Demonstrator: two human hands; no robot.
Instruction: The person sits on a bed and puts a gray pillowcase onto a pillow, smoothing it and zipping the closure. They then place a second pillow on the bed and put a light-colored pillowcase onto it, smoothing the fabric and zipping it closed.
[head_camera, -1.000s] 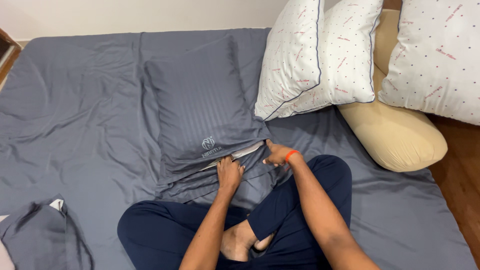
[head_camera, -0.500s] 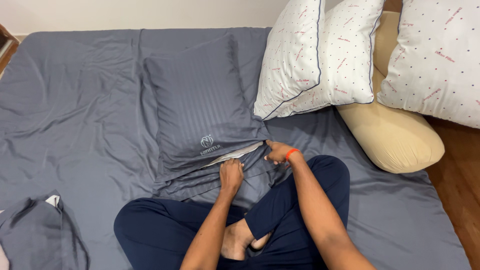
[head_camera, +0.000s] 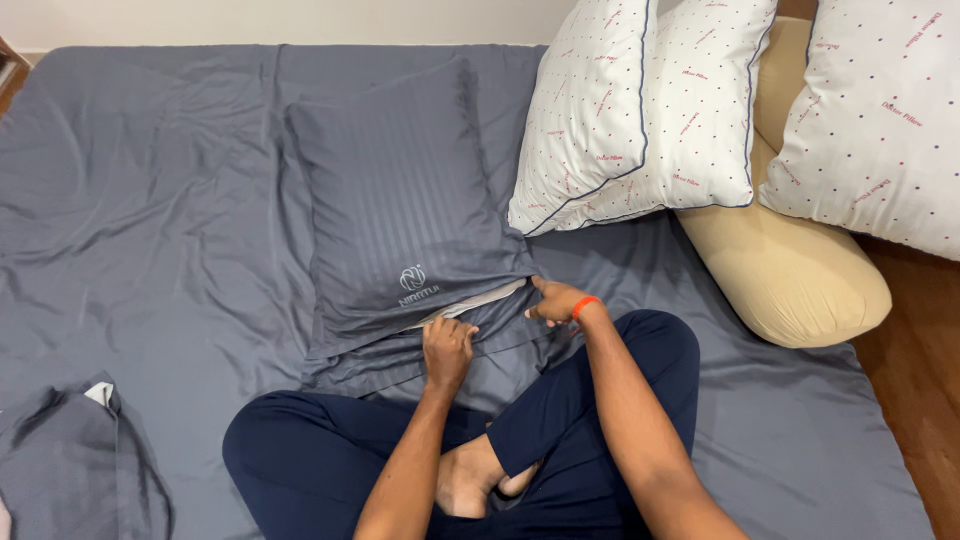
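Observation:
A grey striped pillowcase with a pillow inside (head_camera: 400, 210) lies on the grey bedsheet (head_camera: 150, 230) in front of my crossed legs. A strip of the white pillow (head_camera: 470, 303) shows at the case's open near end. My left hand (head_camera: 446, 350) pinches the lower flap of the case near its middle. My right hand (head_camera: 556, 300), with an orange band on the wrist, grips the case's right corner at the opening.
Two white dotted pillows (head_camera: 640, 110) and a third one (head_camera: 880, 120) lean at the right, over a tan bolster (head_camera: 790, 270). A crumpled grey cloth (head_camera: 70, 450) lies at the near left. Wooden floor (head_camera: 920, 340) borders the mattress on the right.
My left hand has slid slightly left and down along the flap, gathering the cloth. Less of the white pillow shows at the opening. My right hand has stayed at the corner.

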